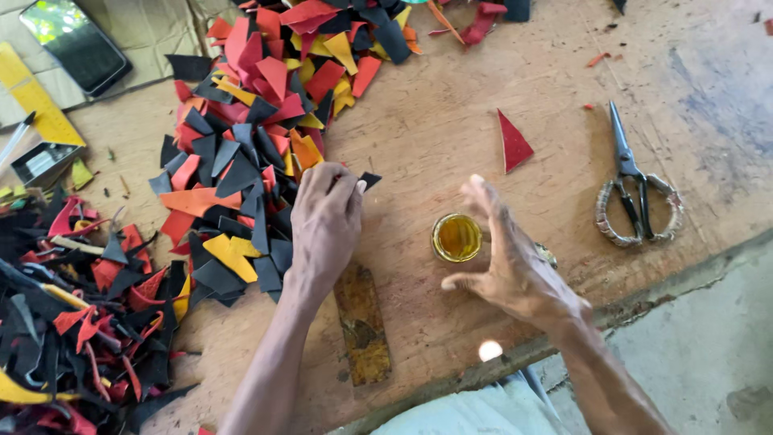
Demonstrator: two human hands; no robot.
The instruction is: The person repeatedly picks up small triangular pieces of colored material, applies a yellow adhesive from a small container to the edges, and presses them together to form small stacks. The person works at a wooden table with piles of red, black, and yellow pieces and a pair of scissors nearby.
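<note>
Underneath everything lies the desk (499,89), a worn wooden board that fills most of the view, with a grey floor (708,354) showing past its near edge at lower right. Next in size is the pile (258,121) of cut triangles in black, red, orange and yellow, spreading from the top centre down to the middle left. A second heap, the scraps (72,322), is darker and more tangled and sits at the lower left. A phone (74,44) lies at the top left corner, with a yellow ruler (32,101) just below it.

The left hand (326,221) rests at the right edge of the pile, its fingers curled together and pinching a small black piece (369,180) that pokes out past the fingertips. The right hand (511,262) hovers with fingers spread apart, holding nothing, just right of the jar (456,238).

That jar, small and round with amber liquid inside, stands on the desk between the two hands, close to the right palm. Scissors (632,181) with wrapped handles lie shut, well to the right. A stained brown strip (362,322) lies below the left wrist. A lone red triangle (513,143) rests apart from the pile, above the jar.
</note>
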